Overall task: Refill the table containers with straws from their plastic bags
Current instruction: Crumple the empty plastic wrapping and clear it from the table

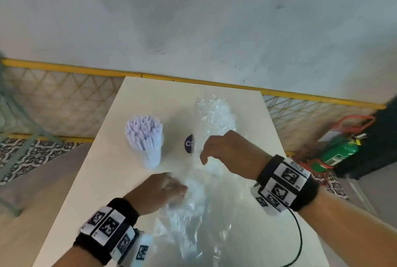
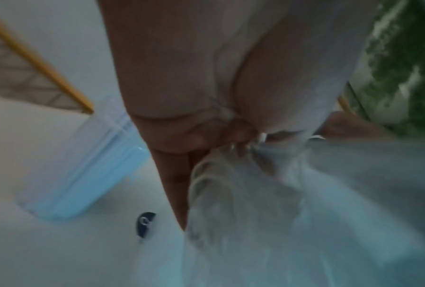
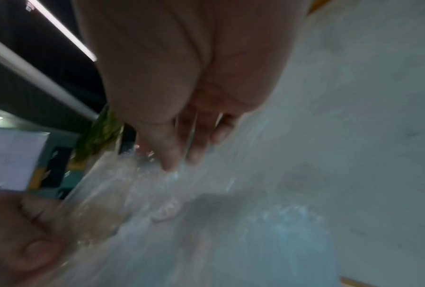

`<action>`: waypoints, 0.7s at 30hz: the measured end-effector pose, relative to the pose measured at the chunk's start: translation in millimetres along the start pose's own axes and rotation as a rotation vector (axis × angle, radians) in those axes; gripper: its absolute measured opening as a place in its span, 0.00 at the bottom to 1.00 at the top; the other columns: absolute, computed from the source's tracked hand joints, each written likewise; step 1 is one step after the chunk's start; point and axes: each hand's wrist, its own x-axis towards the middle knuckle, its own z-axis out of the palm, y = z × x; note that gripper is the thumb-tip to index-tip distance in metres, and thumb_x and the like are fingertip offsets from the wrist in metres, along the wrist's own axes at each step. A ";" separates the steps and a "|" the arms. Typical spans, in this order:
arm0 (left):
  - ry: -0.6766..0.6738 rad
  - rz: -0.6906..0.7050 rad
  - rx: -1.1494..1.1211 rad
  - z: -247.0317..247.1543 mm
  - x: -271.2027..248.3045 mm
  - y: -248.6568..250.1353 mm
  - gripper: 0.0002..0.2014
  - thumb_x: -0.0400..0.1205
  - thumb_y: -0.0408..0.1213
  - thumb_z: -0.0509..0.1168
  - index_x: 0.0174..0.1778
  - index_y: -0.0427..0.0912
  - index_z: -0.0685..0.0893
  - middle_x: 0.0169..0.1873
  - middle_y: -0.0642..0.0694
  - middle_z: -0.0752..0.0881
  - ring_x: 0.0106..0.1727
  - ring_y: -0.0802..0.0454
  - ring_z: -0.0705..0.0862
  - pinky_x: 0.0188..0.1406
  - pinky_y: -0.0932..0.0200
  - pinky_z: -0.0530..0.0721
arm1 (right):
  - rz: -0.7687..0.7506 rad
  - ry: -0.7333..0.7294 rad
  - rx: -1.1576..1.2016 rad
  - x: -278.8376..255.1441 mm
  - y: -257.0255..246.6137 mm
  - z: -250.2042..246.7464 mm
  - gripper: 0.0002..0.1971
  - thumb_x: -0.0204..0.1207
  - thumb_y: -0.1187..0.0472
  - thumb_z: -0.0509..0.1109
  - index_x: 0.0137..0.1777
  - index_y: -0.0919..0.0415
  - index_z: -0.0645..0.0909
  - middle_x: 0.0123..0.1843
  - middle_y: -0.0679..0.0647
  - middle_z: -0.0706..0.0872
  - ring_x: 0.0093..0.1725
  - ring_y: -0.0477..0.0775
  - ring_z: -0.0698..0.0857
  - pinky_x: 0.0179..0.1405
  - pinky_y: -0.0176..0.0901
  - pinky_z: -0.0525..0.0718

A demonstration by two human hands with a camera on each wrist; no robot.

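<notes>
Pale desk (image 1: pixel 133 180): beside the full straw container (image 1: pixel 146 144), we note both hands on the clear plastic bag (image 1: pixel 193 208) — left hand (image 1: pixel 159 189) gripping it, right hand (image 1: pixel 227 150) fingers loosely extended — apparently clearing it.

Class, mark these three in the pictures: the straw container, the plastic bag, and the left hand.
Straw container (image 1: pixel 153 155): head view, its clear wall.
Plastic bag (image 1: pixel 193 219): head view, crumpled near part.
Left hand (image 1: pixel 154 191): head view, back of the hand.
</notes>
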 end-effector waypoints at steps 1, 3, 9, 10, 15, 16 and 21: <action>0.015 0.035 -0.050 2.0 2.8 6.8 0.14 0.82 0.51 0.67 0.42 0.46 0.90 0.43 0.53 0.90 0.42 0.64 0.86 0.42 0.66 0.77 | 0.006 0.091 -0.033 -3.4 0.4 -8.4 0.25 0.71 0.77 0.71 0.59 0.47 0.84 0.60 0.45 0.83 0.41 0.42 0.78 0.53 0.25 0.66; 0.059 0.094 -0.132 1.5 3.5 13.8 0.17 0.81 0.55 0.64 0.39 0.46 0.90 0.44 0.49 0.91 0.46 0.54 0.88 0.50 0.54 0.80 | 0.108 0.331 -0.014 -16.7 -1.2 -23.3 0.26 0.74 0.64 0.76 0.70 0.46 0.76 0.73 0.46 0.74 0.67 0.47 0.77 0.68 0.40 0.70; 0.172 0.236 -0.164 1.1 3.7 29.7 0.17 0.86 0.52 0.61 0.39 0.49 0.89 0.43 0.53 0.90 0.48 0.55 0.88 0.59 0.51 0.80 | 0.646 0.416 0.778 -76.2 5.3 -30.7 0.39 0.60 0.51 0.85 0.70 0.46 0.70 0.54 0.47 0.82 0.47 0.50 0.83 0.42 0.48 0.84; 0.186 0.254 -0.147 2.1 5.3 34.4 0.16 0.86 0.51 0.60 0.38 0.51 0.89 0.42 0.54 0.90 0.48 0.56 0.87 0.58 0.54 0.80 | 0.674 0.323 0.962 -79.3 7.9 -25.7 0.36 0.60 0.51 0.85 0.70 0.49 0.75 0.49 0.50 0.84 0.42 0.54 0.84 0.37 0.49 0.83; 0.237 0.253 -0.181 6.0 11.8 58.3 0.18 0.84 0.50 0.60 0.34 0.52 0.89 0.40 0.56 0.91 0.47 0.62 0.88 0.52 0.71 0.77 | 0.617 0.158 1.254 -82.8 6.2 -27.2 0.21 0.77 0.76 0.71 0.64 0.54 0.85 0.44 0.58 0.80 0.33 0.59 0.82 0.31 0.45 0.80; 0.243 0.224 -0.206 6.6 12.9 59.3 0.18 0.84 0.49 0.60 0.33 0.50 0.90 0.39 0.55 0.91 0.44 0.63 0.88 0.50 0.71 0.77 | 0.568 0.165 1.271 -84.9 7.2 -28.3 0.22 0.77 0.78 0.69 0.65 0.54 0.84 0.44 0.59 0.79 0.33 0.58 0.81 0.31 0.44 0.80; 0.128 -0.031 -0.436 11.1 12.8 71.9 0.38 0.80 0.66 0.56 0.39 0.30 0.90 0.29 0.48 0.88 0.29 0.55 0.84 0.36 0.69 0.76 | 0.421 0.285 1.181 -91.7 16.4 -31.6 0.21 0.75 0.80 0.67 0.55 0.56 0.91 0.42 0.54 0.79 0.34 0.54 0.76 0.34 0.45 0.75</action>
